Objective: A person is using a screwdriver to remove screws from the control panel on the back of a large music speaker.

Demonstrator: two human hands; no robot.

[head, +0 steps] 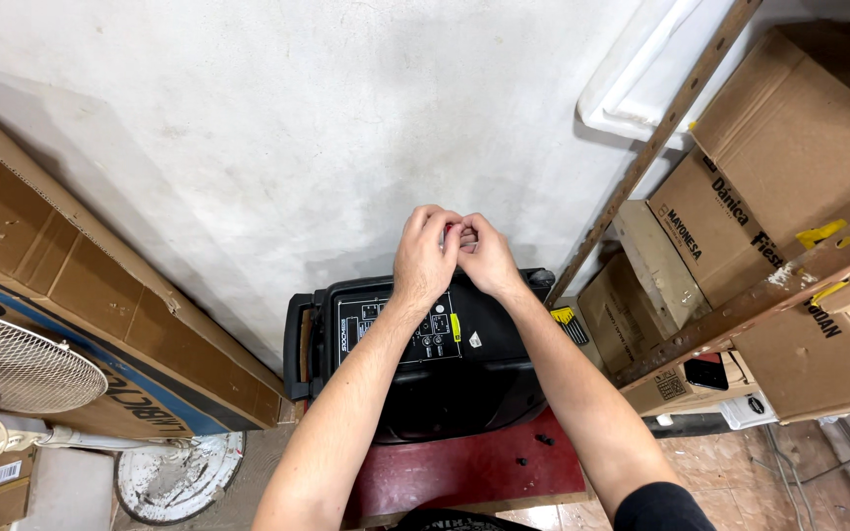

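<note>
Fan (pixel 22 372) and flat cardboard (pixel 100 295) far left, untouched. Left hand (pixel 425 258) and right hand (pixel 489 258) meet above the black speaker (pixel 445 364), fingertips pressed together, pinching a small red part (pixel 450 228) between them. Step looks like fiddling with the part, mid-way. Next move calls for a steady fine pinch. Part sits inside the grip, just above the speaker's top edge. Loose screws (pixel 541 440) lie on the red stool (pixel 464 472); boxes (pixel 789 147) stand right.
</note>
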